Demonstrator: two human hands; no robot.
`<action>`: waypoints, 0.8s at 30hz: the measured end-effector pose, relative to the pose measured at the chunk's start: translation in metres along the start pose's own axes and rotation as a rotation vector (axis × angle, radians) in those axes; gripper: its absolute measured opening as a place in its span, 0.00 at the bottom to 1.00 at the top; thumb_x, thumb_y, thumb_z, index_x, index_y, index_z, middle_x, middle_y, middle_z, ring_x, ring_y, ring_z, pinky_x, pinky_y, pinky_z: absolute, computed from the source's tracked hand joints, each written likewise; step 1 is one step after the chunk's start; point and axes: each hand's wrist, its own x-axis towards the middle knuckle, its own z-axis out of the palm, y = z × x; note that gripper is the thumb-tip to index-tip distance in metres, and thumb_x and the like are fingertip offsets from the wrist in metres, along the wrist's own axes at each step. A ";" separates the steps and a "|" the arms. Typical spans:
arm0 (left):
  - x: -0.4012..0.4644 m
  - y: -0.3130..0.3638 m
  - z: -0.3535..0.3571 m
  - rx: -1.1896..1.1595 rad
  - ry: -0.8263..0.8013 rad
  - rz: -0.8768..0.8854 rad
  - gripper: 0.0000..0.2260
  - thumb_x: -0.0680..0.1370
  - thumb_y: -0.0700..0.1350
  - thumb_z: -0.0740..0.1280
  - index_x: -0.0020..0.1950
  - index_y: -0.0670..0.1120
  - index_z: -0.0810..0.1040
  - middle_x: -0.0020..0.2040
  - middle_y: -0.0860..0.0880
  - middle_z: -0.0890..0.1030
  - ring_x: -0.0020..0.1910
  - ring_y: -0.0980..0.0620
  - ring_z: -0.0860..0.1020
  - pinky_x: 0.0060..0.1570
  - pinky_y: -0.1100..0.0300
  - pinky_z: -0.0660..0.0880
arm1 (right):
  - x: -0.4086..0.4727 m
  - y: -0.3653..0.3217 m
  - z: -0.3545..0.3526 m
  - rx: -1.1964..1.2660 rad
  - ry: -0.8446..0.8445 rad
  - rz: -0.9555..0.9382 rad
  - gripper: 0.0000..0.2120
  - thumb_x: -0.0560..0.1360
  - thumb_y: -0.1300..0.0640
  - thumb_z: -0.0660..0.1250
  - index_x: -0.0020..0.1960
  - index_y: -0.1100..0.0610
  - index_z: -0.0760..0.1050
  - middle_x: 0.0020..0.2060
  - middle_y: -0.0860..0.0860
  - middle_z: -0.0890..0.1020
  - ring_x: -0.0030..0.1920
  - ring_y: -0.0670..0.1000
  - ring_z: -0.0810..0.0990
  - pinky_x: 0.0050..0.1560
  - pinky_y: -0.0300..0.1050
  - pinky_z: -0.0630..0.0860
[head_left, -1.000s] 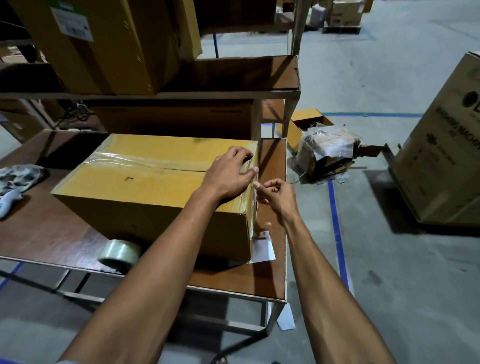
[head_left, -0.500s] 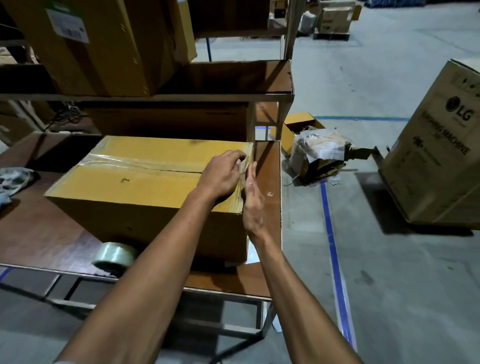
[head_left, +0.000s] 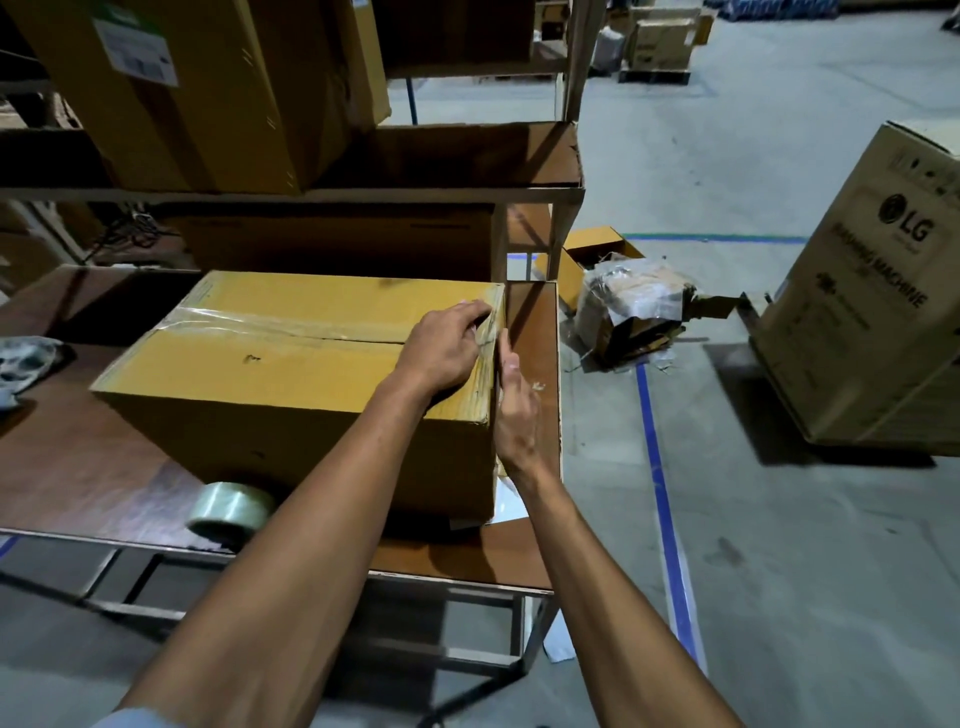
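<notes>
A closed yellow-brown cardboard box (head_left: 291, 364) lies on the brown table (head_left: 78, 467), with clear tape along its top seam. My left hand (head_left: 441, 348) rests on the box's top at its right edge, fingers bent over the tape there. My right hand (head_left: 511, 410) lies flat against the box's right side, fingers straight and pointing away from me, pressing the tape down. A roll of clear tape (head_left: 228, 506) sits on the table in front of the box.
A shelf (head_left: 467, 192) above the table carries large cartons (head_left: 208, 88). A patterned cloth (head_left: 23, 358) lies at the table's left. On the floor to the right are a torn wrapped box (head_left: 631, 306), a big LG washing machine carton (head_left: 872, 312) and a blue line (head_left: 660, 493).
My right hand went from pinching tape beside the box's corner to lying flat against the box's right side. My left hand stayed on the top right edge.
</notes>
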 end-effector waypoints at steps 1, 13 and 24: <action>0.000 0.000 0.000 -0.004 -0.006 -0.001 0.21 0.87 0.38 0.58 0.79 0.48 0.75 0.79 0.46 0.74 0.82 0.47 0.67 0.79 0.48 0.67 | -0.001 -0.002 0.002 0.000 0.004 0.004 0.23 0.86 0.35 0.44 0.77 0.31 0.65 0.77 0.38 0.71 0.68 0.23 0.67 0.74 0.27 0.58; -0.004 0.008 -0.007 -0.015 -0.002 0.011 0.22 0.87 0.37 0.58 0.81 0.47 0.73 0.81 0.47 0.72 0.83 0.49 0.64 0.82 0.51 0.62 | -0.009 -0.020 -0.017 -0.258 -0.071 -0.019 0.30 0.88 0.40 0.47 0.87 0.46 0.48 0.86 0.47 0.55 0.85 0.54 0.58 0.83 0.49 0.54; -0.030 -0.016 -0.017 0.240 -0.272 0.162 0.25 0.90 0.55 0.51 0.88 0.54 0.56 0.87 0.54 0.57 0.86 0.54 0.53 0.84 0.44 0.50 | 0.015 -0.041 -0.022 -0.515 -0.259 -0.136 0.30 0.89 0.51 0.48 0.88 0.53 0.43 0.87 0.48 0.43 0.87 0.49 0.49 0.79 0.41 0.47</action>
